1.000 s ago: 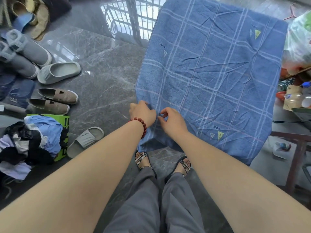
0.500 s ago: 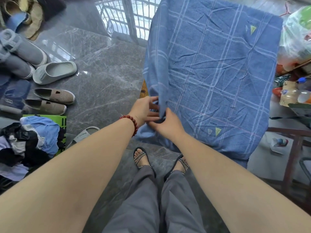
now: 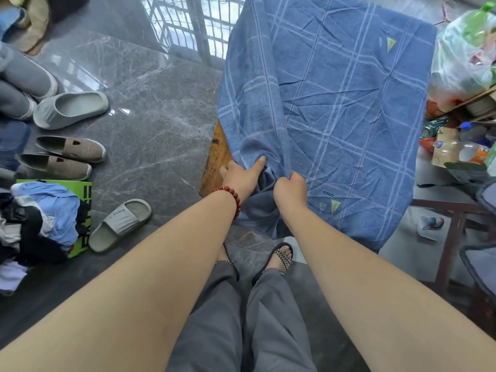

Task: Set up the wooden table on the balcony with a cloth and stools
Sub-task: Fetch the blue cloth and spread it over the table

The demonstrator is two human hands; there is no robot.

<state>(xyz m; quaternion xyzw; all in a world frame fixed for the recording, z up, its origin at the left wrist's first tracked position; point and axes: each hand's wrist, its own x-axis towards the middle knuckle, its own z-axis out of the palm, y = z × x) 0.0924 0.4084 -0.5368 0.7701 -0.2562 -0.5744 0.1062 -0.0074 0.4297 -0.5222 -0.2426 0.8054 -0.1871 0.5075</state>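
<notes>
A blue checked cloth (image 3: 343, 103) covers most of the wooden table, whose bare near-left corner (image 3: 214, 159) shows beside it. The cloth's near-left part is bunched up and folded back toward the right. My left hand (image 3: 241, 173), with a red bead bracelet on the wrist, lies at that corner with its fingers reaching into the bunched cloth. Beside it my right hand (image 3: 290, 186) grips a gathered fold of the cloth. No stool can be made out for certain.
Shoes and slippers (image 3: 69, 108) lie on the grey marble floor at left, near a heap of clothes (image 3: 40, 216) on a green box. Plastic bags and bottles (image 3: 461, 76) crowd the right side, with a dark wooden frame (image 3: 453, 232) below them.
The cloth's near-left edge has been pulled right and bunched, baring the table's wooden corner. Both hands moved from the flat hem into the gathered fold.
</notes>
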